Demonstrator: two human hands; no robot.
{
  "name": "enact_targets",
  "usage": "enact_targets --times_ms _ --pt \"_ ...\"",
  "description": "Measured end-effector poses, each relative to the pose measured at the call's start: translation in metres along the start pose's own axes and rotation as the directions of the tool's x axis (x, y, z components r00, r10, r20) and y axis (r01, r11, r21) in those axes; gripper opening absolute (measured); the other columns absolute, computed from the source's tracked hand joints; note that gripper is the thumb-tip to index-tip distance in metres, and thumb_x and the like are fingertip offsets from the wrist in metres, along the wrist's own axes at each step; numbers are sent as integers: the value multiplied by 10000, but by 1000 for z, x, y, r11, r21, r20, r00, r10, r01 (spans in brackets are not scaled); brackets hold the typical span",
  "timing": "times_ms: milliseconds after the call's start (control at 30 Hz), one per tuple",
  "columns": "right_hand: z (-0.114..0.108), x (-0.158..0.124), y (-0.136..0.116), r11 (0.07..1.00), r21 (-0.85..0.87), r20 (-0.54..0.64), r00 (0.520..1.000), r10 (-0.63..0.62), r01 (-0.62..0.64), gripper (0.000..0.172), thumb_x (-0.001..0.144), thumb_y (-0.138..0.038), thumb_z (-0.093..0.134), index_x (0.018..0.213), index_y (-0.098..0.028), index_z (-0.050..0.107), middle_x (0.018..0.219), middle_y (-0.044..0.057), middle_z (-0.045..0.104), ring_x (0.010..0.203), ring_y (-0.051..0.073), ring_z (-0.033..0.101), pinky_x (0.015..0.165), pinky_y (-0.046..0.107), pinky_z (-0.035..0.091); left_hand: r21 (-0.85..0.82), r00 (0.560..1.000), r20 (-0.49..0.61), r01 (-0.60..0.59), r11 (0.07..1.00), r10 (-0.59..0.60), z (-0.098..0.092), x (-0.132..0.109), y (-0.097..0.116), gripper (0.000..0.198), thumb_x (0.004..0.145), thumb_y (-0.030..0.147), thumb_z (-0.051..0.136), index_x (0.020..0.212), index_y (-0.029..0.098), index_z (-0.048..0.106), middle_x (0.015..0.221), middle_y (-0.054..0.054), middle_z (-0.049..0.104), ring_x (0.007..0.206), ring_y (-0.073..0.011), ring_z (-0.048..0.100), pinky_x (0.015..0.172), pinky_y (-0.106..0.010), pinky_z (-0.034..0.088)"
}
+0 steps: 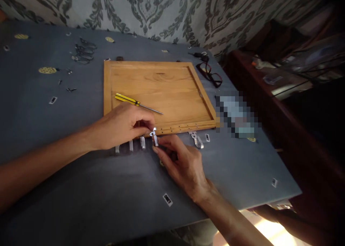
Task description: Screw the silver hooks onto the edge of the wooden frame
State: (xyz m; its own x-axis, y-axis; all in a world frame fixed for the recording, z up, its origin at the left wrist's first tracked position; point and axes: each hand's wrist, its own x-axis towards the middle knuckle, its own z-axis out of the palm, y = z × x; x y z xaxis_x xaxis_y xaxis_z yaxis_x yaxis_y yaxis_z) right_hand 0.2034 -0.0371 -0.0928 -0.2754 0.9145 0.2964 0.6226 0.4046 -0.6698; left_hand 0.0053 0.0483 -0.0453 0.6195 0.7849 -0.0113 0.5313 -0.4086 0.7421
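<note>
My right hand pinches a small silver metal hook between thumb and fingertips, at the front edge of a wooden framed board. At the hook's upper end, my left hand has thumb and forefinger closed together. What they grip is too small to make out. Several similar hooks, one of them a silver hook, line the same edge to the left. Another loose hook lies at the board's right front. Small holes run along that edge. A yellow-handled screwdriver rests on the board just beyond my left hand.
Several more hooks and loose screws lie on the grey cloth-covered table at the left. To the right are glasses, keys and a blurred-out object. A patterned wall covering stands behind.
</note>
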Motion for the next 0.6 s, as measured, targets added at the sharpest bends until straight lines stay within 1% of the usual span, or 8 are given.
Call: enact_targets --times_ms 133,233,333,433,600 --pt "0 0 0 1000 -10 0 1000 -3 3 64 974 -275 588 984 -229 632 755 -27 728 572 106 669 556 205 514 48 1000 -3 -7 999 8 1 0 -1 111 788 79 690 782 186 721 688 64 710 627 -54 605 593 -161 389" --pt "0 -1 0 1000 -19 -7 1000 -7 7 66 974 -285 591 988 -236 635 758 -31 729 587 104 675 554 199 512 68 999 -11 -47 997 48 1 0 -1 96 795 95 676 751 178 694 646 63 674 581 -56 561 568 -177 362" --pt "1 -2 1 1000 -27 -5 1000 3 -4 73 970 -297 597 989 -241 639 745 -30 724 575 107 668 543 204 512 92 997 11 -79 993 78 1 1 -1 131 801 84 648 737 187 696 642 62 669 580 -63 548 570 -194 344" --pt "1 -2 1 999 -37 -2 1000 17 -17 91 974 -309 584 992 -242 645 736 -25 722 567 114 665 532 210 510 113 996 30 -81 990 78 2 2 -2 140 807 88 640 740 193 704 658 55 679 597 -72 557 586 -211 337" --pt "0 -1 -1 999 -48 -10 1000 6 -7 99 976 -302 579 981 -236 652 723 -25 716 542 109 644 534 214 507 130 999 37 -43 991 39 3 2 -3 111 815 114 655 748 189 700 668 49 669 633 -80 557 602 -220 323"
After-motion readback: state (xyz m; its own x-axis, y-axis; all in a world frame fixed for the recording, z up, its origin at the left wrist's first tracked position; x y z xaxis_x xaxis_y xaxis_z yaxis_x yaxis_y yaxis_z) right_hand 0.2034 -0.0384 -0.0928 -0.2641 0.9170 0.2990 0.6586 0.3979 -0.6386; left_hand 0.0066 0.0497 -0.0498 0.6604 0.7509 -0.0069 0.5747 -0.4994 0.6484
